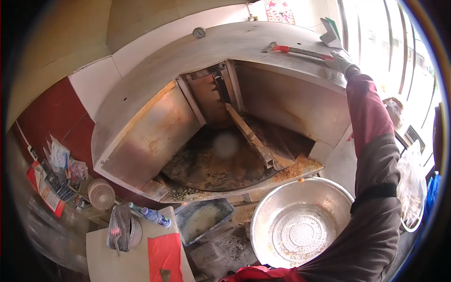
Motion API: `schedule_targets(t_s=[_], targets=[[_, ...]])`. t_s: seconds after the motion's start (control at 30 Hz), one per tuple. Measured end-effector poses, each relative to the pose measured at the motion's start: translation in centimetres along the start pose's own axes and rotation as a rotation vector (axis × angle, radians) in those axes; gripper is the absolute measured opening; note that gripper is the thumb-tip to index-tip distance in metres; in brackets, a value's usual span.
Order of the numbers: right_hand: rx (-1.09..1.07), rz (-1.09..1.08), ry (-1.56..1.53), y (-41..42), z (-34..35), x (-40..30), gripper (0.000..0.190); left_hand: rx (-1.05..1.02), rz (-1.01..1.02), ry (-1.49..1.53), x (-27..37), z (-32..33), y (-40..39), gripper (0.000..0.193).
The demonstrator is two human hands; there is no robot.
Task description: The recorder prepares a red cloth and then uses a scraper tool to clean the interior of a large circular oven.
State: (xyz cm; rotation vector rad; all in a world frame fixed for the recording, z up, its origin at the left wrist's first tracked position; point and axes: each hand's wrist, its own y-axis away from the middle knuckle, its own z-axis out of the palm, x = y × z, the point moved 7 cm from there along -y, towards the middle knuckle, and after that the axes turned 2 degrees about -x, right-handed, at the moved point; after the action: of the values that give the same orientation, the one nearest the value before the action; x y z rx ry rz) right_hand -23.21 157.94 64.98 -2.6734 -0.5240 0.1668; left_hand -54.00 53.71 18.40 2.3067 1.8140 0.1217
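My right hand [340, 61], in a pale glove, reaches to the top right of the view. Its fingers are at the end of the red-and-black handle of a scraper or brush-like tool [299, 51], whose head points left. The tool lies along the curved metal hood [211, 46] of a large round oven or griddle. Below, a long square metal bar [250, 137] slants across the dark, crumb-strewn round plate [218, 169]. A wide metal basin [303, 225] stands beneath the front rim. My left hand is out of view.
A blue-rimmed tub [204, 220] holds cloudy liquid. On the lower-left table [134, 261] are a red cloth [165, 253], a plastic bottle [156, 216] and a small metal container [119, 225]. A dial gauge [199, 32] sits on the hood. Barred windows [391, 46] rise at right.
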Motion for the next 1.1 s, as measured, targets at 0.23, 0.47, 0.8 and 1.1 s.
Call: schedule_targets(t_s=[0.23,0.47,0.8,1.1], targets=[[0.029,-0.098,-0.052,1.5,-1.8,-2.9,0.042,-0.105,0.252,-0.160,-9.3,13.1,-1.6,0.037],[0.153,-0.184,-0.695,3.4,-6.0,-3.1,0.039,0.291,0.255,0.130,2.3,-2.3,-1.8,0.028],[0.072,-0.401,-1.546,17.3,-11.9,-11.2,0.055,0.214,0.801,0.904,20.7,-10.7,-13.4,0.027],[-0.433,-0.202,-2.023,41.7,4.8,-33.4,0.039,-0.054,1.477,1.123,38.7,-21.7,-7.5,0.052]])
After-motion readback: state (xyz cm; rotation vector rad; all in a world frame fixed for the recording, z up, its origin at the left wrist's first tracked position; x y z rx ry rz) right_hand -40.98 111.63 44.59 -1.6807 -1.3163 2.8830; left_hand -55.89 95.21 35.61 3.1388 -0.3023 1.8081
